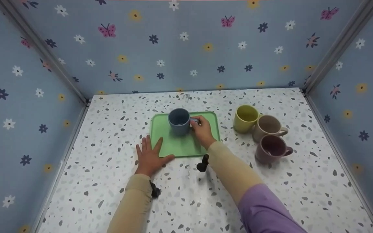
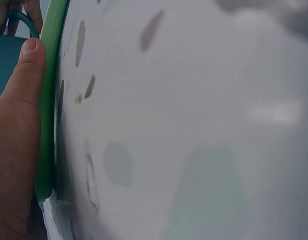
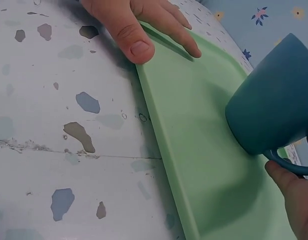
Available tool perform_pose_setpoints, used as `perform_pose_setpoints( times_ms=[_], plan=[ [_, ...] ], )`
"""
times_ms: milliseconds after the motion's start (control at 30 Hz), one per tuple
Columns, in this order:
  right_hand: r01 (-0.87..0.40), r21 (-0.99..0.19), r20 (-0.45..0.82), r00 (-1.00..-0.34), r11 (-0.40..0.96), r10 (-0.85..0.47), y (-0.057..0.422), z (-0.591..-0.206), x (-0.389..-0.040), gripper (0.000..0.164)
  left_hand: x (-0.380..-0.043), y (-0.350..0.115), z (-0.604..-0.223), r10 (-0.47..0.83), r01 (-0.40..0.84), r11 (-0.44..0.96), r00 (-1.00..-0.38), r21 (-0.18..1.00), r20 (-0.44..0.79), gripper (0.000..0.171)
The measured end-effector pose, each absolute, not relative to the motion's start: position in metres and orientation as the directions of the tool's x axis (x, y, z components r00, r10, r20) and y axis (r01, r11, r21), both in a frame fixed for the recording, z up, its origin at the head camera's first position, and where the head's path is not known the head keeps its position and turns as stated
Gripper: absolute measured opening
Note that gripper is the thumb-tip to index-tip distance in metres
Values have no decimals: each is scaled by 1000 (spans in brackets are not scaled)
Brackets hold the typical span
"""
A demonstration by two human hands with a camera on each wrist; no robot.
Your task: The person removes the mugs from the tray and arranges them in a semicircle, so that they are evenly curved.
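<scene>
A blue mug [image 1: 179, 122] is over the back middle of a green tray [image 1: 186, 149], its open mouth up. My right hand [image 1: 202, 129] pinches the mug's handle from the right. In the right wrist view the blue mug [image 3: 273, 100] appears tilted, with a shadow on the tray floor [image 3: 193, 150] beside it. My left hand [image 1: 150, 158] lies with fingers spread at the tray's front left corner. Its thumb [image 2: 29, 65] runs along the tray's edge [image 2: 49, 125] in the left wrist view.
To the right of the tray, a yellow mug [image 1: 245, 121], a beige mug [image 1: 268, 125] and a dark pink mug [image 1: 270, 150] stand close together on the speckled white table [image 1: 186, 200]. Patterned blue walls [image 1: 186, 51] enclose the table at the back and both sides.
</scene>
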State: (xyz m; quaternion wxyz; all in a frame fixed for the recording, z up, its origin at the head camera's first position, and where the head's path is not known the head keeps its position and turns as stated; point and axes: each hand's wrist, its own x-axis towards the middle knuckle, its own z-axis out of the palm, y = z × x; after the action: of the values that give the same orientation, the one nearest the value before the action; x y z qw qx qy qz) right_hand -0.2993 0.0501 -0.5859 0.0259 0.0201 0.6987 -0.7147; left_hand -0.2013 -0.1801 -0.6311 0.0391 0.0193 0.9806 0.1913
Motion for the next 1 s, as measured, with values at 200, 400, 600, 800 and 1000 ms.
perform_pose_setpoints(
  times_ms=[200,400,600,800,1000],
  plan=[
    [63,-997,-63,-998,-34,-5,55,-587,-299,17,-201,-181,-630,43,8,924,-996,382,-82,103],
    [66,-997,-67,-998,-41,9,64,-589,-298,16,-203,-181,-635,55,21,928,-995,372,-83,105],
    [63,-997,-64,-998,-50,12,75,-587,-296,16,-205,-183,-636,61,32,924,-996,380,-65,105],
    [91,-988,-91,-996,-126,-2,85,-583,-294,17,-204,-183,-635,57,24,922,-996,387,-74,106],
    [115,-983,-116,-993,-146,-1,96,-576,-287,18,-203,-182,-635,55,19,921,-995,389,-82,105]
  ],
)
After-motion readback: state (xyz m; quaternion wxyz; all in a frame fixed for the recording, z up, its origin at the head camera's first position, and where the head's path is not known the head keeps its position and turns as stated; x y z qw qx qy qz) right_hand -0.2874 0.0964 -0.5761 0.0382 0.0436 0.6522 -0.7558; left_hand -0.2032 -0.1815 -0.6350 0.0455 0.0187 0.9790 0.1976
